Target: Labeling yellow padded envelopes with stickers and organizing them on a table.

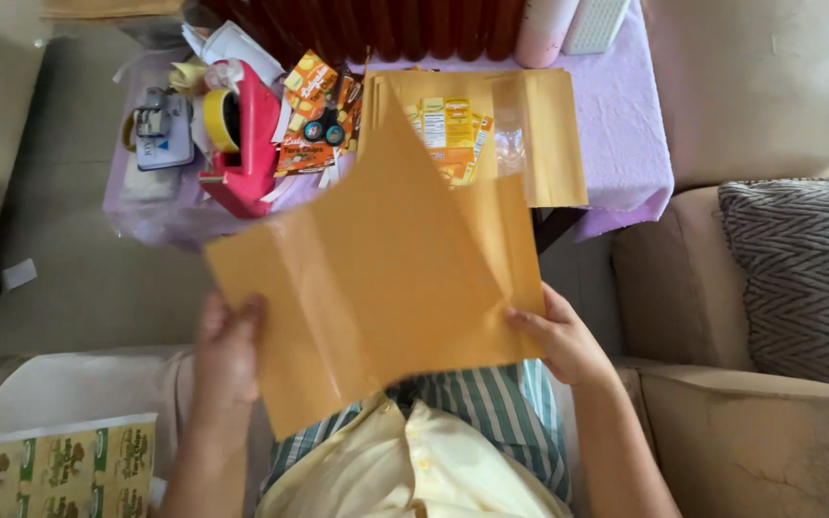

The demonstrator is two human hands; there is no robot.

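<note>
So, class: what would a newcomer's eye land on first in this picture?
A large tan padded envelope fills the centre, held at its edges by the left hand and right hand. Behind it, a red tape dispenser stands on the lilac-covered table, beside small orange packets lying on more envelopes.

Orange-yellow flat boxes [453, 134] lie on stacked envelopes; green-tan label sheet [55, 470] sits lower left.

Beige sofa [722, 432] with grey zigzag cushion [803, 273]; lilac-covered table [626, 125] ahead.
</note>
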